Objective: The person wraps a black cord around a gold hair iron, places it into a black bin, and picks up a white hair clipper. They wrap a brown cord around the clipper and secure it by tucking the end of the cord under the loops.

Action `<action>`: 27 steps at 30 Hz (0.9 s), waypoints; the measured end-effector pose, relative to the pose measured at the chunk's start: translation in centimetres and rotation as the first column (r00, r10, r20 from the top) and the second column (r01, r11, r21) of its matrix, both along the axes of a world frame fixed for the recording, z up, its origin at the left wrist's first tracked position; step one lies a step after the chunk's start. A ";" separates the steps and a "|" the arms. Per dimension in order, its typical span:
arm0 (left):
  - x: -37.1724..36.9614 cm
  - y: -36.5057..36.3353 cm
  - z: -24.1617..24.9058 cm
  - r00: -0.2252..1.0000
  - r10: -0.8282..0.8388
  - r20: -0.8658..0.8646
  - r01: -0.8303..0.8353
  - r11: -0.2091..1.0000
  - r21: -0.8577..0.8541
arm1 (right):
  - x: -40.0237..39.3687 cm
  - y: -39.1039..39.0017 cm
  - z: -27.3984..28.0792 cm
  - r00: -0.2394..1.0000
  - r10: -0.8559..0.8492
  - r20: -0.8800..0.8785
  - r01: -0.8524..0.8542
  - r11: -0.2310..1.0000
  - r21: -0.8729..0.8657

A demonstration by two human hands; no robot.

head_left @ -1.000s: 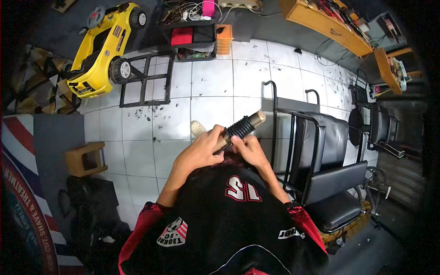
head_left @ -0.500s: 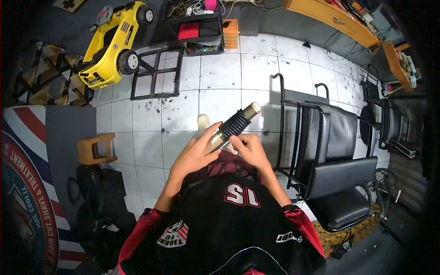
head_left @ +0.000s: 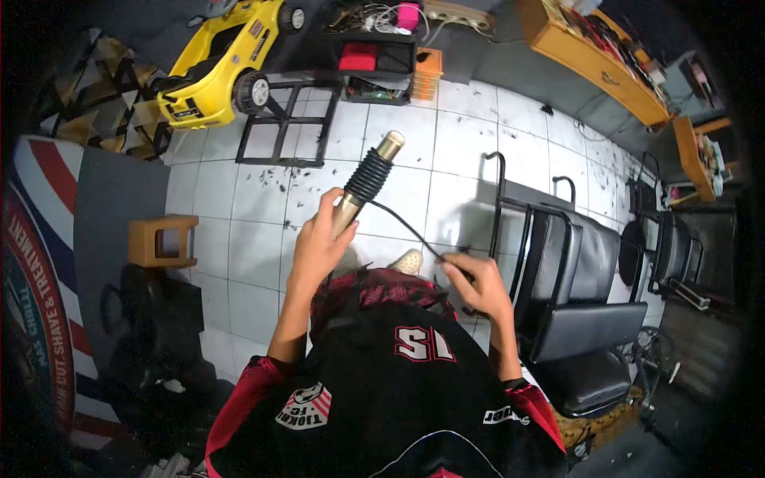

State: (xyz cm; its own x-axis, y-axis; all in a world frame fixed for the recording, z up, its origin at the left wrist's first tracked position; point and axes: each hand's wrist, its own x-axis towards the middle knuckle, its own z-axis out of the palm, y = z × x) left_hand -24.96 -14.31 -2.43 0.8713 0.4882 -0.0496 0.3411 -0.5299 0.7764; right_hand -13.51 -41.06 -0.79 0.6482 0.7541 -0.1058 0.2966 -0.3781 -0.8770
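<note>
My left hand [head_left: 316, 248] is closed around the lower end of a gold hair clipper [head_left: 390, 144], which tilts up and to the right. Its black cord [head_left: 368, 177] is wound in several tight turns around the middle of the body. From the coil, a loose stretch of cord runs down to the right. My right hand [head_left: 480, 287] pinches that stretch between thumb and fingers, well apart from the clipper. Part of the clipper's lower end is hidden by my left hand.
Black salon chairs [head_left: 590, 331] stand on the right. A black metal frame [head_left: 287, 123] lies on tiles strewn with hair clippings, near a yellow toy car [head_left: 211, 68]. A brown stool [head_left: 162, 241] is at left; a wooden drawer unit [head_left: 594, 64] is at upper right.
My right hand has moved away from the coil, down and right, drawing a length of cord out. My left hand has shifted left with the clipper, which stands more upright.
</note>
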 end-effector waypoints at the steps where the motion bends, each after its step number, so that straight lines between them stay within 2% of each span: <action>1: -0.2 0.7 0.1 0.999 0.001 -0.039 0.000 1.000 0.028 | 0.1 1.2 0.8 0.995 0.081 0.054 -0.084 0.995 0.046; 3: -0.5 1.7 0.3 0.993 -0.004 -0.122 0.012 0.998 0.065 | 0.2 3.6 3.0 0.960 0.227 0.163 -0.246 0.963 0.110; 4: -0.6 2.1 0.1 0.988 -0.007 -0.155 0.028 0.990 0.136 | 0.7 5.1 4.8 0.936 0.311 0.162 -0.317 0.948 0.013; 7: -1.2 3.4 -0.9 0.986 -0.056 -0.156 0.091 0.969 0.229 | 1.4 8.9 7.6 0.877 0.413 0.244 -0.403 0.911 -0.092; 8: -1.4 3.8 -1.0 0.981 -0.063 -0.183 0.102 0.972 0.210 | 1.5 10.2 7.7 0.872 0.409 0.269 -0.403 0.912 -0.079; 11: -1.5 5.6 -1.1 0.949 -0.135 -0.283 0.190 0.965 0.179 | 1.7 14.1 6.6 0.848 0.321 0.421 -0.372 0.927 0.044; 15: -1.9 7.1 -3.0 0.957 -0.138 -0.254 0.201 0.949 0.243 | 1.3 18.0 6.0 0.797 0.335 0.502 -0.366 0.930 -0.038; 16: -1.6 7.8 -3.2 0.931 -0.143 -0.336 0.222 0.953 0.208 | 1.2 18.9 5.6 0.788 0.320 0.526 -0.355 0.934 -0.036; 19: -1.4 9.5 -2.3 0.842 -0.207 -0.498 0.376 0.887 0.268 | 1.8 21.1 4.1 0.789 0.273 0.551 -0.271 0.959 -0.087; 20: -1.7 10.2 -2.1 0.871 -0.267 -0.412 0.428 0.824 0.371 | 2.0 21.9 4.0 0.783 0.280 0.555 -0.239 0.960 -0.148; 23: -2.2 12.6 -2.2 0.830 -0.481 -0.282 0.557 0.689 0.464 | 2.5 24.0 2.7 0.798 0.199 0.569 -0.151 0.980 -0.131; 24: -2.3 13.5 -1.9 0.797 -0.550 -0.249 0.598 0.657 0.459 | 2.6 24.7 2.3 0.773 0.186 0.606 -0.098 0.980 -0.175; 25: -2.5 14.4 -1.5 0.763 -0.600 -0.240 0.636 0.632 0.443 | 2.5 25.2 1.4 0.796 0.104 0.596 -0.046 0.993 -0.112; 27: -2.6 15.9 -0.7 0.691 -0.689 -0.219 0.705 0.574 0.416 | 3.0 25.5 -0.7 0.841 0.051 0.539 -0.009 0.997 -0.080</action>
